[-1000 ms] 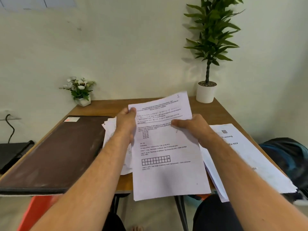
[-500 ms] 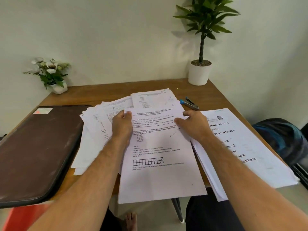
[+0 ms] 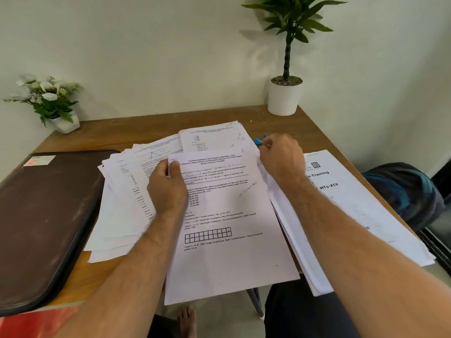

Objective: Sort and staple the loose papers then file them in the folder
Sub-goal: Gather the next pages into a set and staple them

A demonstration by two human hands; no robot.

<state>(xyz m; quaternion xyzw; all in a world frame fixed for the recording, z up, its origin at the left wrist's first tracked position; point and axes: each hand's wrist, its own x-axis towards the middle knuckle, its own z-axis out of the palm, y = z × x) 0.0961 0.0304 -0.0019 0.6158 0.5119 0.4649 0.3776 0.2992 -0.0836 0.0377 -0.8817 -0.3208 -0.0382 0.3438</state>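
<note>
My left hand (image 3: 167, 189) pinches the top-left corner of a printed set of papers (image 3: 227, 215) that hangs over the table's front edge. Under and left of it spreads a loose pile of sheets (image 3: 117, 196). My right hand (image 3: 280, 159) is off the papers and has its fingers curled over the blue stapler (image 3: 259, 141) at the back; only the stapler's blue end shows. A dark brown folder (image 3: 44, 215) lies shut on the table's left side. A thicker printed stack (image 3: 353, 203) lies on the right.
A white pot with a tall plant (image 3: 283, 98) stands at the back right of the wooden table (image 3: 146, 128), a small flower pot (image 3: 66, 123) at the back left. A dark bag (image 3: 402, 191) sits off the right edge. Something red (image 3: 36, 323) shows below the folder.
The held papers came down from in front of me onto the pile. My right hand let go of them and moved back-right onto the stapler. The left hand kept its grip.
</note>
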